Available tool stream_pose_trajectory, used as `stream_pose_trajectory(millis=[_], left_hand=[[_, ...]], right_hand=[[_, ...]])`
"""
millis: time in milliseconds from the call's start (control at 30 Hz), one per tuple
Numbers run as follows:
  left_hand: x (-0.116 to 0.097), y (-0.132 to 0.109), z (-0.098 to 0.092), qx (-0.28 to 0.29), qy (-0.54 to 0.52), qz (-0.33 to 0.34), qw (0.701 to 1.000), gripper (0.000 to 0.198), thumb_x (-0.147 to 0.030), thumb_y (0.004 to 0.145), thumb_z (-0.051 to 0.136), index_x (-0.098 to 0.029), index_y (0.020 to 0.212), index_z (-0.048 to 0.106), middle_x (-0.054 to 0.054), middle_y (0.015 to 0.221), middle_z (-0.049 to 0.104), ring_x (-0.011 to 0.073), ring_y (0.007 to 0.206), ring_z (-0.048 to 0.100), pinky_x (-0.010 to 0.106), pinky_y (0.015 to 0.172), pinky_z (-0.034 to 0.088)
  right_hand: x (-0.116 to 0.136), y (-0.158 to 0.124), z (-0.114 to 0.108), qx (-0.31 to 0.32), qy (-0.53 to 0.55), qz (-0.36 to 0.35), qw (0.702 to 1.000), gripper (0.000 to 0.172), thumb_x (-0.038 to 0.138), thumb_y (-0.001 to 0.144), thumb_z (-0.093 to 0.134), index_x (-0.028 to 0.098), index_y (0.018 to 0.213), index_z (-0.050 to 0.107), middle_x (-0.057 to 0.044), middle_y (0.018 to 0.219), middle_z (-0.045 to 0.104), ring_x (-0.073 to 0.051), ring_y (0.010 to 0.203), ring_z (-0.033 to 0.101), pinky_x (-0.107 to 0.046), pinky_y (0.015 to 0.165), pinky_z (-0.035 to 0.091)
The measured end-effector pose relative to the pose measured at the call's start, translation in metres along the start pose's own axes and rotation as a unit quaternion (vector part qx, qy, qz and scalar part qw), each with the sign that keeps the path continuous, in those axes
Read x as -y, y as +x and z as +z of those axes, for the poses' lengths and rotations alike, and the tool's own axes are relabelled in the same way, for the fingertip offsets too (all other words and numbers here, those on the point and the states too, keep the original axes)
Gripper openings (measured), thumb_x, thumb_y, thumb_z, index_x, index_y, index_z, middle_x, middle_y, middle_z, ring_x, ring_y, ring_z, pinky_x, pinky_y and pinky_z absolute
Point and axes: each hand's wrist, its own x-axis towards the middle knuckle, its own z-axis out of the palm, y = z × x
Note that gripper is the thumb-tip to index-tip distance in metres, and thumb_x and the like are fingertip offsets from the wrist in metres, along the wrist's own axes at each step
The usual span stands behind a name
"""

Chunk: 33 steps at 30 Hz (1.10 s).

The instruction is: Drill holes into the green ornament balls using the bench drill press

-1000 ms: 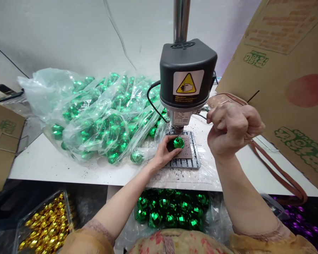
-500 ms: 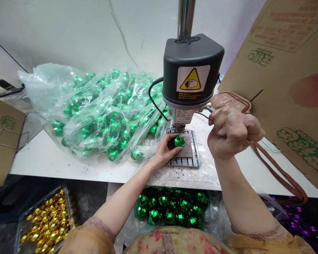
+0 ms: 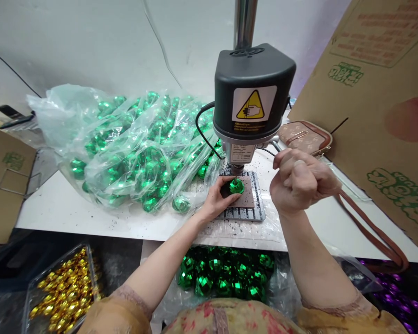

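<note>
A shiny green faceted ball (image 3: 236, 186) rests on a flat brown pad (image 3: 248, 200) over the slotted metal base plate (image 3: 259, 214). Thumb and fingers of my left hand (image 3: 218, 198) close around it from the left. Directly above is the drill press (image 3: 254, 93), its bit meeting the ball's top. How deep the bit sits I cannot tell. My right hand (image 3: 303, 180) is wrapped in a fist around the end of the press's feed lever (image 3: 276, 143), most of the grip hidden by the fingers.
A clear plastic bag (image 3: 125, 153) of green balls lies left of the press. More green balls (image 3: 226, 273) sit below the table edge, near a tray of gold balls (image 3: 64, 290). A purse (image 3: 304, 137) and cardboard box (image 3: 376, 130) stand right. Dark shavings litter the table.
My right fist has come down slightly with the lever. My left hand stays on the ball under the bit. The view has shifted a little.
</note>
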Motion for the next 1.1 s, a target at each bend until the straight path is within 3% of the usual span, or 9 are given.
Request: stream_pose_trajectory(millis=[267, 533, 667, 733, 800, 867, 900, 967, 1100], left_hand=[[0.001, 0.0, -0.002, 0.0, 0.005, 0.005, 1.0, 0.055, -0.044, 0.084, 0.08, -0.021, 0.13, 0.059, 0.012, 0.127, 0.068, 0.028, 0.119, 0.066, 0.048, 0.106, 0.052], [0.005, 0.002, 0.001, -0.014, -0.007, -0.028, 0.999, 0.056, -0.045, 0.081, 0.082, -0.02, 0.125, 0.06, 0.011, 0.12, 0.069, 0.0265, 0.113, 0.067, 0.044, 0.101, 0.053], [-0.018, -0.009, -0.008, -0.052, 0.008, -0.019, 0.998, 0.047, -0.043, 0.082, 0.08, -0.02, 0.118, 0.062, 0.009, 0.114, 0.069, 0.0228, 0.103, 0.068, 0.037, 0.092, 0.055], [-0.038, -0.023, -0.021, -0.004, 0.041, -0.016, 0.999, 0.041, -0.041, 0.082, 0.079, -0.021, 0.114, 0.064, 0.007, 0.107, 0.07, 0.0212, 0.095, 0.067, 0.034, 0.085, 0.055], [-0.06, -0.039, -0.036, 0.132, 0.088, -0.017, 0.987, 0.038, -0.043, 0.08, 0.08, -0.022, 0.109, 0.067, 0.006, 0.1, 0.071, 0.021, 0.09, 0.067, 0.033, 0.08, 0.054], [-0.076, -0.051, -0.048, 0.269, 0.122, -0.017, 0.955, 0.041, -0.049, 0.076, 0.084, -0.023, 0.105, 0.07, 0.004, 0.098, 0.072, 0.0218, 0.089, 0.068, 0.033, 0.079, 0.054], [-0.081, -0.053, -0.053, 0.303, 0.128, -0.017, 0.944, 0.042, -0.051, 0.076, 0.083, -0.023, 0.105, 0.071, 0.004, 0.099, 0.073, 0.0223, 0.09, 0.069, 0.033, 0.08, 0.054], [-0.081, -0.048, -0.058, 0.278, 0.127, -0.016, 0.952, 0.036, -0.051, 0.084, 0.077, -0.023, 0.105, 0.071, 0.005, 0.101, 0.074, 0.0224, 0.094, 0.07, 0.033, 0.083, 0.054], [-0.053, -0.008, -0.057, 0.087, 0.163, 0.034, 0.982, 0.017, -0.033, 0.098, 0.055, -0.021, 0.101, 0.067, 0.007, 0.1, 0.072, 0.0215, 0.096, 0.068, 0.035, 0.088, 0.053]], right_hand=[[-0.001, -0.009, -0.005, 0.002, -0.007, -0.008, 1.0, 0.044, 0.011, 0.082, 0.058, 0.017, 0.054, 0.024, 0.008, 0.045, 0.025, -0.003, 0.038, 0.027, -0.026, 0.046, 0.037], [0.012, 0.04, 0.023, -0.065, -0.021, 0.173, 0.983, 0.042, 0.014, 0.084, 0.06, 0.021, 0.053, 0.033, 0.009, 0.043, 0.025, -0.004, 0.037, 0.031, -0.024, 0.042, 0.031], [0.009, 0.049, 0.025, -0.067, -0.012, 0.198, 0.978, 0.045, 0.022, 0.084, 0.067, 0.023, 0.055, 0.033, 0.01, 0.045, 0.021, -0.005, 0.036, 0.027, -0.026, 0.037, 0.026], [0.007, 0.049, 0.022, -0.062, -0.006, 0.188, 0.98, 0.043, 0.022, 0.084, 0.068, 0.023, 0.055, 0.035, 0.01, 0.045, 0.022, -0.005, 0.036, 0.029, -0.026, 0.038, 0.027], [0.007, 0.047, 0.021, -0.052, -0.005, 0.186, 0.981, 0.042, 0.022, 0.086, 0.067, 0.023, 0.056, 0.038, 0.01, 0.045, 0.024, -0.006, 0.037, 0.032, -0.027, 0.04, 0.029], [0.008, 0.046, 0.021, -0.049, -0.004, 0.184, 0.982, 0.041, 0.022, 0.087, 0.066, 0.023, 0.056, 0.038, 0.009, 0.045, 0.025, -0.006, 0.038, 0.033, -0.027, 0.04, 0.029], [0.008, 0.045, 0.021, -0.05, -0.003, 0.183, 0.982, 0.042, 0.022, 0.087, 0.066, 0.023, 0.056, 0.038, 0.009, 0.045, 0.025, -0.007, 0.038, 0.033, -0.028, 0.04, 0.028], [0.009, 0.045, 0.022, -0.058, -0.004, 0.178, 0.982, 0.041, 0.021, 0.088, 0.065, 0.023, 0.056, 0.038, 0.009, 0.045, 0.023, -0.007, 0.037, 0.032, -0.028, 0.04, 0.027], [0.009, 0.044, 0.022, -0.053, -0.009, 0.176, 0.983, 0.041, 0.021, 0.088, 0.063, 0.023, 0.056, 0.038, 0.009, 0.045, 0.024, -0.006, 0.037, 0.031, -0.028, 0.04, 0.028]])
